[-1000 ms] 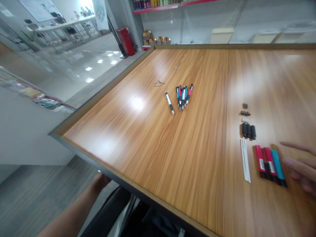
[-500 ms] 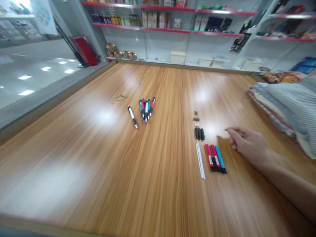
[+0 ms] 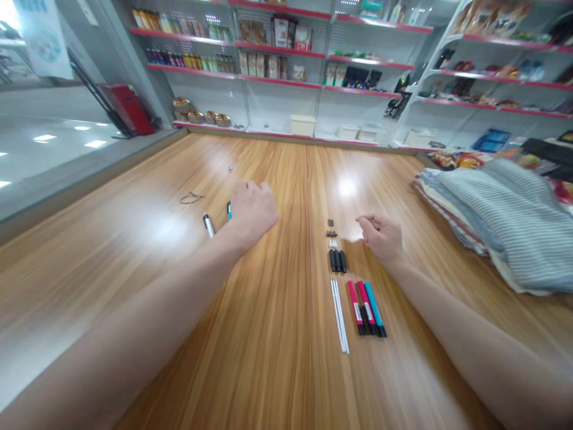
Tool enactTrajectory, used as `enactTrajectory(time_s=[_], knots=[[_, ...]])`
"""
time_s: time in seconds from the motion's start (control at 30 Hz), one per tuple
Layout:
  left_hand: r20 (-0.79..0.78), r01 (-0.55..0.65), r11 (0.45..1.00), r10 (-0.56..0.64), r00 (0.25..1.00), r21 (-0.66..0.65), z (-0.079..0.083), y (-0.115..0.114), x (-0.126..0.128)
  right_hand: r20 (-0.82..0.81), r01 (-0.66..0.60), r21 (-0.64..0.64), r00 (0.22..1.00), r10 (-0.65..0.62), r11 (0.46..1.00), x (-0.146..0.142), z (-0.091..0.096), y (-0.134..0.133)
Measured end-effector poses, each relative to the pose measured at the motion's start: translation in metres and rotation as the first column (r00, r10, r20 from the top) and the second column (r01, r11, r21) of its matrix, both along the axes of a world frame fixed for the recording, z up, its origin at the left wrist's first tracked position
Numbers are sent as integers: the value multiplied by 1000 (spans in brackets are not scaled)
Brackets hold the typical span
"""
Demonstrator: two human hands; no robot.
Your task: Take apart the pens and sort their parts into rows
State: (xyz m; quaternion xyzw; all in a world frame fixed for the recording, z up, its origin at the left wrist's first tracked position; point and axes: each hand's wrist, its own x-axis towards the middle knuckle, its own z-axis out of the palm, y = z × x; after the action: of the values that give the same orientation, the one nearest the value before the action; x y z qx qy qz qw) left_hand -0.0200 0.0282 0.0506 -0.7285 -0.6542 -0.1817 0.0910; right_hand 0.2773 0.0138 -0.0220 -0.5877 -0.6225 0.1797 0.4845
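Observation:
My left hand is over the cluster of pens and hides most of them; its fingertips are turned down out of sight. A teal pen shows beside its wrist, and a white and black pen lies to the left, partly covered by my forearm. My right hand is closed in a pinch just above the table, and I cannot make out what is in it. To its left are black grips, small white pieces, dark small pieces and brownish pieces.
Pink barrels and a teal barrel lie near white refills on the wooden table. Folded cloth is piled at right. A thin loop lies at left. Stocked shelves stand behind.
My left arm has come into view and reached over the pen cluster. My right hand has moved left and forward, closer to the small parts. The view has tilted up.

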Motion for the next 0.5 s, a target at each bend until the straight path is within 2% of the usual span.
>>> enactTrajectory(time_s=[0.07,0.13,0.23,0.3,0.4,0.5], knots=[[-53,-144,990,143,988,-12,-21,17,10,-18,-15,-10,1000,15,1000,2,0,-3],[-69,-174,984,172,983,-28,-39,24,11,-30,-26,-17,999,25,1000,2,1,0],[30,-91,994,93,995,-53,-55,26,7,-32,-39,-14,999,39,999,-2,3,7],[228,22,999,-11,974,-46,-60,29,5,-23,-44,-12,999,44,999,-4,3,10],[469,170,985,-132,873,-40,-61,32,8,-4,-45,-17,999,45,999,-7,3,9],[618,230,973,-163,769,-29,-61,29,16,-7,-44,-17,999,44,999,-7,5,7]])
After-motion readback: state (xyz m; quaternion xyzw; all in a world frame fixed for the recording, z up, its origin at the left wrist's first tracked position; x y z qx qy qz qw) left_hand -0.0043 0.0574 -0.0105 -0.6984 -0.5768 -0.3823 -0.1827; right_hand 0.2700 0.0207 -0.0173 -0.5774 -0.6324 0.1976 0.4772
